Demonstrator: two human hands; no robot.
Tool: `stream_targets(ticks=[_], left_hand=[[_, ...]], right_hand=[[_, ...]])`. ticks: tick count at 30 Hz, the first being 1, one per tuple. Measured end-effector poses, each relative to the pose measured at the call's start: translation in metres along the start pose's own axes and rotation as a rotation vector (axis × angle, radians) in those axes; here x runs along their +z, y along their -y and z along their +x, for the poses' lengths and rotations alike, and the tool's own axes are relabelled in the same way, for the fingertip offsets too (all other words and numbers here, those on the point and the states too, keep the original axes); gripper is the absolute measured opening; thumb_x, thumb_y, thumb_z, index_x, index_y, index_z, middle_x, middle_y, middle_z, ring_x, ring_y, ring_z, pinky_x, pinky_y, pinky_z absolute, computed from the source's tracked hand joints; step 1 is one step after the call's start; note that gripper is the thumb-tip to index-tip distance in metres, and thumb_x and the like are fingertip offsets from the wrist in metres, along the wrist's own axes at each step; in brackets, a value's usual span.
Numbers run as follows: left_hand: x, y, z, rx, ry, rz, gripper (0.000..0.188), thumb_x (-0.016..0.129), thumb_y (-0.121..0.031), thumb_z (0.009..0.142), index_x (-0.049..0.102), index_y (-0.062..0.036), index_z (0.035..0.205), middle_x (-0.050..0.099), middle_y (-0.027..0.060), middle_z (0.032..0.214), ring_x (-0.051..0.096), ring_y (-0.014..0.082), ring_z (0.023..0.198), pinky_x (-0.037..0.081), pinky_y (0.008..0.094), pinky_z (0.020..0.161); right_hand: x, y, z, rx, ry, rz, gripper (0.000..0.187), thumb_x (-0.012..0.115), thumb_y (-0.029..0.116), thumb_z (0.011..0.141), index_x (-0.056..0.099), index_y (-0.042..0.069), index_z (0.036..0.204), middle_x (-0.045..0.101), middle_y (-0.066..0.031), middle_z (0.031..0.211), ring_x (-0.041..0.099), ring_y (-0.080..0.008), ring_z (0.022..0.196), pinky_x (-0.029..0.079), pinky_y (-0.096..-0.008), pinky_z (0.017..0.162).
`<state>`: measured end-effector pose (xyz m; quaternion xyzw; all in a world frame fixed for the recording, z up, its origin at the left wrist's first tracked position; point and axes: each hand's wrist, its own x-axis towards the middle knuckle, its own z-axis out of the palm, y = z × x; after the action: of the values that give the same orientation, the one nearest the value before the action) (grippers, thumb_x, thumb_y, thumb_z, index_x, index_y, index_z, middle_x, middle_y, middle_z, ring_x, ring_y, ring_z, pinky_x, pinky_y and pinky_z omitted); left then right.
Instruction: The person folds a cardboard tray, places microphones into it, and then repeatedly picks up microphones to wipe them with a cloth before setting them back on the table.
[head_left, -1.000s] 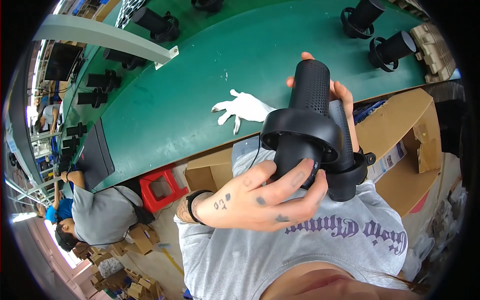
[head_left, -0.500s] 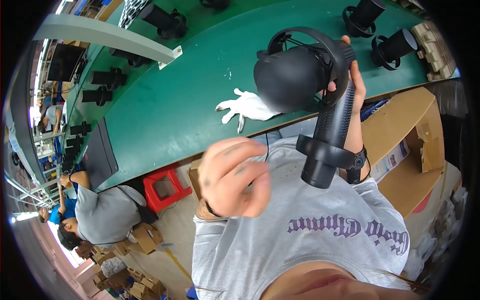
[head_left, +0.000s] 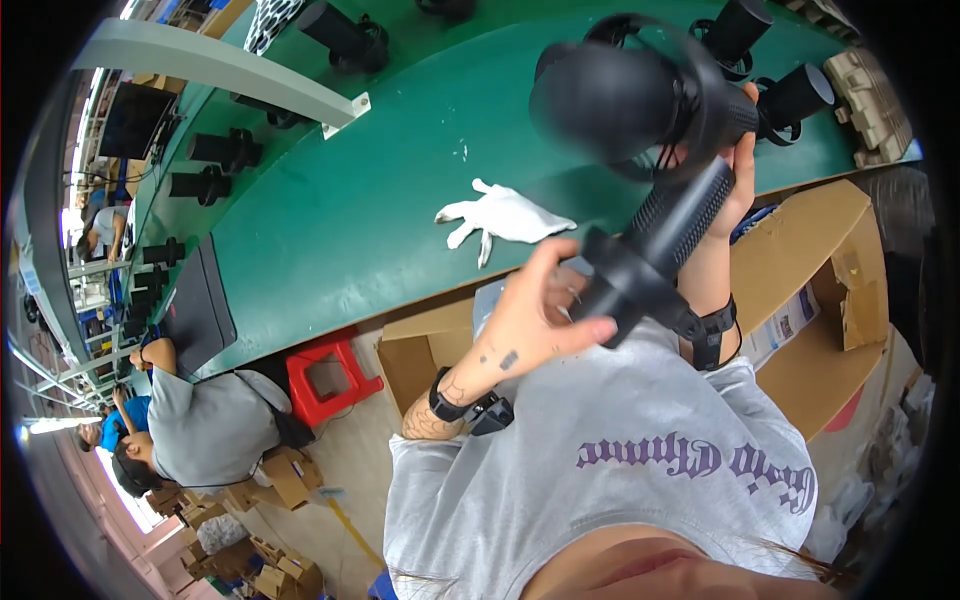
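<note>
My right hand (head_left: 738,180) is raised over the bench edge, fingers wrapped round a black microphone (head_left: 605,100) with a rounded head and a ring-shaped shock mount. Just below it, a second black cylindrical part (head_left: 680,215), like a microphone body with a perforated side and a ring, slants down to the left. How the two join or are held together is hidden by the hand and blurred. My left hand (head_left: 550,305) has its thumb and fingers curled about the lower end of that cylinder. A white glove (head_left: 510,215) lies on the green bench left of the microphone.
Several black microphones with ring mounts stand along the bench (head_left: 350,240). A grey post (head_left: 230,65) rises at the left. Open cardboard boxes (head_left: 800,270) sit below the bench edge, with a red stool (head_left: 330,375) and a seated person (head_left: 220,425) to the left.
My left hand has moved right and up, from the front of my shirt to the cylinder's lower end. The microphone and my right hand have shifted slightly right, and the cylinder tilts more.
</note>
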<state>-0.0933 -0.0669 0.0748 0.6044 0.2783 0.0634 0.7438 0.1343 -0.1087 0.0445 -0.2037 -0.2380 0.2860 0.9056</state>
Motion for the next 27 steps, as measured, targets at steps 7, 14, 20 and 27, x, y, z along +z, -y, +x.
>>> stream_targets(ticks=[7, 14, 20, 27], left_hand=[[0.003, -0.033, -0.005, 0.379, -0.318, 0.190, 0.072, 0.081, -0.007, 0.062, 0.039, -0.0025, 0.120, 0.059, 0.0103, 0.098, 0.063, 0.0167, 0.089, 0.054, 0.0267, 0.072], [0.010, -0.038, -0.010, 0.812, -0.476, 0.771, 0.067, 0.085, -0.011, 0.050, 0.051, -0.0015, 0.107, 0.062, 0.0121, 0.099, 0.061, 0.0203, 0.090, 0.055, 0.0280, 0.071], [0.013, -0.040, -0.015, 1.034, -0.550, 0.959, 0.060, 0.085, -0.017, 0.047, 0.057, -0.0052, 0.098, 0.062, 0.0107, 0.100, 0.058, 0.0257, 0.084, 0.047, 0.0337, 0.073], [0.017, -0.036, -0.015, 1.216, -0.525, 1.073, 0.052, 0.082, -0.015, 0.048, 0.064, -0.0163, 0.097, 0.059, 0.0103, 0.109, 0.053, 0.0245, 0.087, 0.046, 0.0317, 0.069]], right_hand=[[0.006, -0.003, -0.004, 0.007, -0.111, 0.038, 0.039, 0.041, 0.033, 0.099, 0.034, 0.024, 0.137, 0.053, -0.0137, 0.115, 0.057, -0.0249, 0.085, 0.052, -0.0361, 0.074], [-0.001, -0.005, -0.004, 0.058, 0.052, 0.227, 0.034, 0.037, 0.031, 0.101, 0.042, 0.022, 0.133, 0.054, -0.0130, 0.116, 0.057, -0.0261, 0.092, 0.051, -0.0395, 0.089], [0.009, -0.007, -0.005, 0.059, -0.002, 0.237, 0.033, 0.036, 0.030, 0.101, 0.043, 0.019, 0.132, 0.057, -0.0151, 0.109, 0.060, -0.0270, 0.088, 0.051, -0.0423, 0.091], [0.006, -0.005, -0.008, 0.164, -0.080, 0.226, 0.032, 0.038, 0.031, 0.100, 0.045, 0.020, 0.129, 0.059, -0.0161, 0.106, 0.061, -0.0255, 0.086, 0.050, -0.0444, 0.092]])
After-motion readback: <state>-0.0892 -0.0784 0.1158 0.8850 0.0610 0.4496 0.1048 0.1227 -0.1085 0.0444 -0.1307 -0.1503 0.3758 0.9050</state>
